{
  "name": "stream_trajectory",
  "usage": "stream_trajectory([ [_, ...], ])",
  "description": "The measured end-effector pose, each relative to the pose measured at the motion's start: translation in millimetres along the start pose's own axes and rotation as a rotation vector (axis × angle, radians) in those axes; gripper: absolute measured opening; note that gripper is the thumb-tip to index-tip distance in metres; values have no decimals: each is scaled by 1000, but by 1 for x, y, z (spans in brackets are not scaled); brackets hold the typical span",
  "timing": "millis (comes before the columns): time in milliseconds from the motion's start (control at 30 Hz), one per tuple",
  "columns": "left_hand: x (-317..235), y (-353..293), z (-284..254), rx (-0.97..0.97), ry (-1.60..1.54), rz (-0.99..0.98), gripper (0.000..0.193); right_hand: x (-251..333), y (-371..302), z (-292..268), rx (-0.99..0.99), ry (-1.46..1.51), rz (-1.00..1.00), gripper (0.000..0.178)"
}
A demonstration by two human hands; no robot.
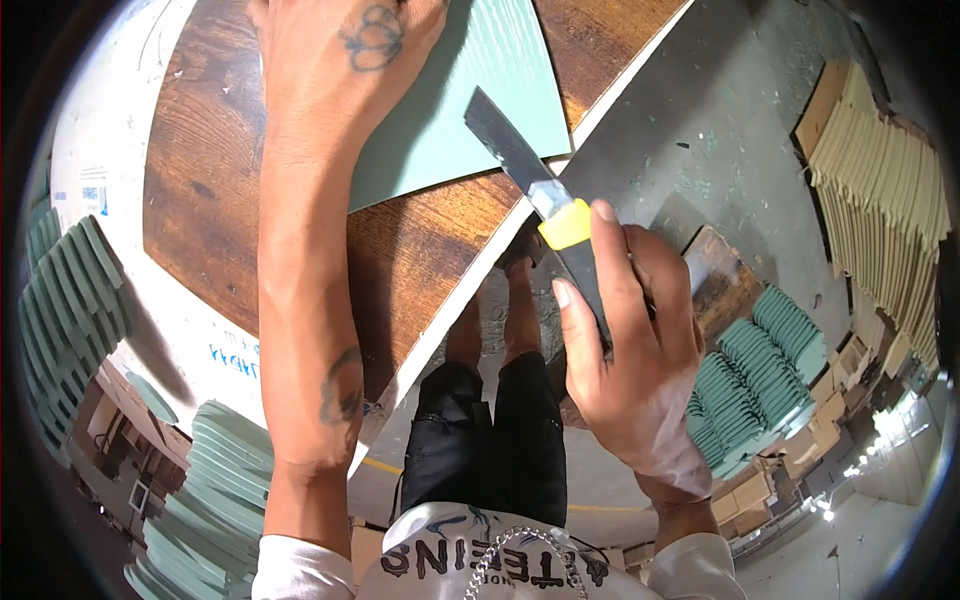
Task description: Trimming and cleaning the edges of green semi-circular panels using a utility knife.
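My right hand is wrapped around a box-cutter knife with a dark handle and a yellow collar. Its long dark blade is out and points up and left, passing over the near right corner of a pale green sheet. Whether the blade touches the sheet I cannot tell. At the top, my left hand reaches over the sheet's left part, its fingers cut off by the picture's edge. Beneath the sheet lies a brown wood-grain board.
A white table with a straight right edge bears the board. Stacked green pieces stand at left, lower left and right. Farther right on the grey floor rises a cream-coloured stack. My legs are below the table edge.
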State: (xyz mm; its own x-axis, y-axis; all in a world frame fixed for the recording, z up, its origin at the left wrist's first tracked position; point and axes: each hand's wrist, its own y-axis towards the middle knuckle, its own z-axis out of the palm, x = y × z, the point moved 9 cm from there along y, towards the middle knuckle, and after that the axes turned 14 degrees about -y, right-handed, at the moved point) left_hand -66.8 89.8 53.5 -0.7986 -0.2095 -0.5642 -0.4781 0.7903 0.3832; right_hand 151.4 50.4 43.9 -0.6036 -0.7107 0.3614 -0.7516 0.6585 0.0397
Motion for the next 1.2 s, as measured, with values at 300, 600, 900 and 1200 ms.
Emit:
stream_trajectory([
  [300,7,0,1,30,111,-33,35,-9,-20,-10,14,-40,178,49],
  [600,-6,-6,2,-21,-69,88,33,-19,-19,-12,-2,-78,163,48],
  [900,7,-3,16,47,137,-62,34,-24,-20,-12,-2,-58,139,46],
  [1200,5,1,0,24,180,-48,36,-19,-16,-14,3,-22,120,45],
])
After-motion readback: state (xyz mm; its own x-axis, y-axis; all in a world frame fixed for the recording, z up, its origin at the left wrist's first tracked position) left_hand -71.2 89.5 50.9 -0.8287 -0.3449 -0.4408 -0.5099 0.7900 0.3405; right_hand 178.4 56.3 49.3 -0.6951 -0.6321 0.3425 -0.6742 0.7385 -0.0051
